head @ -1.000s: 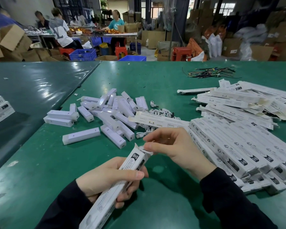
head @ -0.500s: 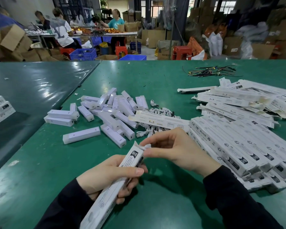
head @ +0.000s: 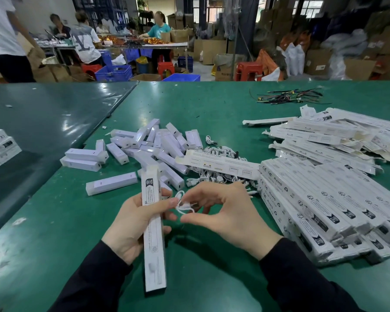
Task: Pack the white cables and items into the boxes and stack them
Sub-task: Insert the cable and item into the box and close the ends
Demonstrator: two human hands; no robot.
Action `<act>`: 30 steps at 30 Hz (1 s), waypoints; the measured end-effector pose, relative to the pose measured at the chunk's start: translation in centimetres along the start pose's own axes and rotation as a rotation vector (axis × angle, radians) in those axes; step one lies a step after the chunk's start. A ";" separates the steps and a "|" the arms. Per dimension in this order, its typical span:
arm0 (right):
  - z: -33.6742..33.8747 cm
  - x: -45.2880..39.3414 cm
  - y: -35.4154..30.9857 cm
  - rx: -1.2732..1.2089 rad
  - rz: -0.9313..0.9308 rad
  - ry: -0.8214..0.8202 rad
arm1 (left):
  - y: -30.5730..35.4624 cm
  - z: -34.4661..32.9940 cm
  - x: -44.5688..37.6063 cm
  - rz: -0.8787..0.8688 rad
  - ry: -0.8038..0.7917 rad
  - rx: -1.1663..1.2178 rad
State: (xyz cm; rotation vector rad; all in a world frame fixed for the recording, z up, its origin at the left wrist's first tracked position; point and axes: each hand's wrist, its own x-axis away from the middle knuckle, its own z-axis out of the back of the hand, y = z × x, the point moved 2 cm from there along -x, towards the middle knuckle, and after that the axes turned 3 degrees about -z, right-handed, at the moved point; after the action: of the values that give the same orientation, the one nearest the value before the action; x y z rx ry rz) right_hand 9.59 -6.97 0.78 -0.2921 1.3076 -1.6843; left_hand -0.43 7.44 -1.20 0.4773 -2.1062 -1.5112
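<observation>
Your left hand [head: 133,224] grips a long white box [head: 154,230] at lower centre of the frame, its open flap pointing up. Just right of it, your right hand [head: 230,215] pinches a coiled white cable [head: 183,204] beside the box, the other fingers spread loosely. Packed boxes [head: 324,199] are stacked on the green surface [head: 54,221] at right.

Two hands [head: 135,224], one held box [head: 154,233], one coiled cable [head: 183,204]
</observation>
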 end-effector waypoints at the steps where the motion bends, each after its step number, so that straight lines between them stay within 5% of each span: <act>1: 0.1 -0.1 0.0 -0.038 -0.030 -0.006 | 0.0 0.0 0.0 0.016 -0.017 0.016; 12: 0.9 -0.1 -0.5 -0.363 -0.206 -0.237 | 0.1 0.4 0.5 0.192 -0.317 0.113; 30: 0.3 -0.3 0.2 -0.624 -0.279 -0.228 | 0.3 0.1 1.0 0.259 -0.385 0.136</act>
State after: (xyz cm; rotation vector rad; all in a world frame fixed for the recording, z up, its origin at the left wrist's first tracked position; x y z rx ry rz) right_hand 10.06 -6.95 0.83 -1.0412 1.6425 -1.3642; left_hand -1.28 7.12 -0.72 -0.0515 -2.4607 -1.3986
